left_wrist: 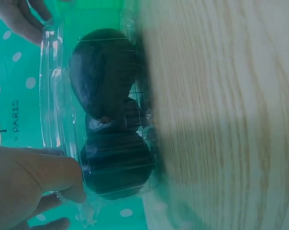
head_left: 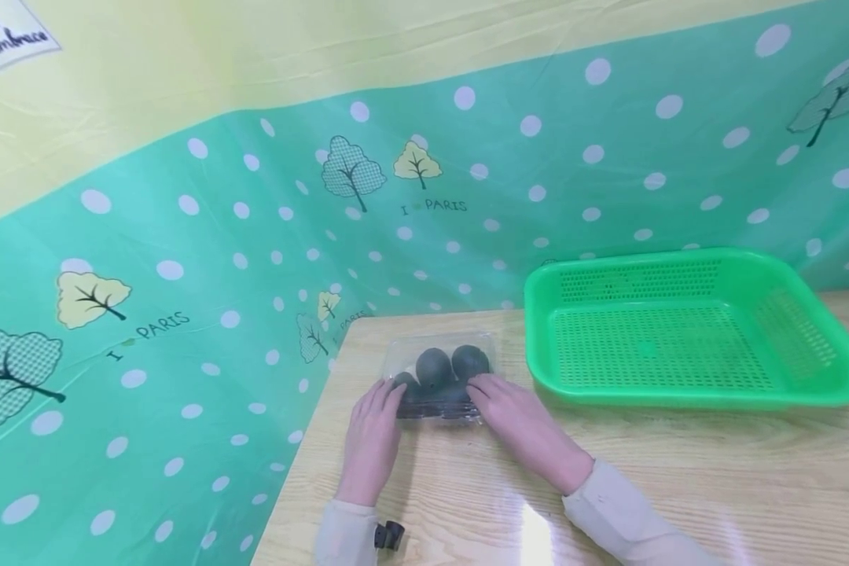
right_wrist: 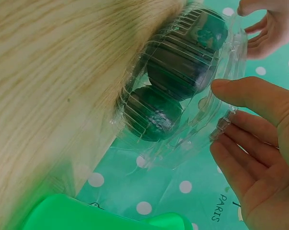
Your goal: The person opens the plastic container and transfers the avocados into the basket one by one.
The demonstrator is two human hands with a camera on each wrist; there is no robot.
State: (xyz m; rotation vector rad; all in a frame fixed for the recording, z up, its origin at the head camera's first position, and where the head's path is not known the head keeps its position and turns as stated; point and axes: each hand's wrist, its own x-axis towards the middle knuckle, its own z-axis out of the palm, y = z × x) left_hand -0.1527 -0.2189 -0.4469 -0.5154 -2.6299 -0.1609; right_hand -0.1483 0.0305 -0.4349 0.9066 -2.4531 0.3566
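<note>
A clear plastic clamshell box (head_left: 439, 409) sits on the wooden table and holds several dark, round, fruit-like things (head_left: 433, 368). Their exact kind is not plain. At the box's near left corner, my left hand (head_left: 372, 440) pinches the rim, thumb in front and fingers behind. My right hand (head_left: 520, 420) holds the near right part of the rim between thumb and fingers. Through the ribbed front wall, the dark round things (left_wrist: 116, 163) show close up in the left wrist view. Whether the lid is fastened I cannot tell.
A green plastic basket (head_left: 679, 397) with perforated walls stands to the right of the box. Behind and left of the wooden table (head_left: 460, 503) hangs a dotted green and yellow cloth (head_left: 205, 314). A small black device (head_left: 389, 536) is at the left cuff.
</note>
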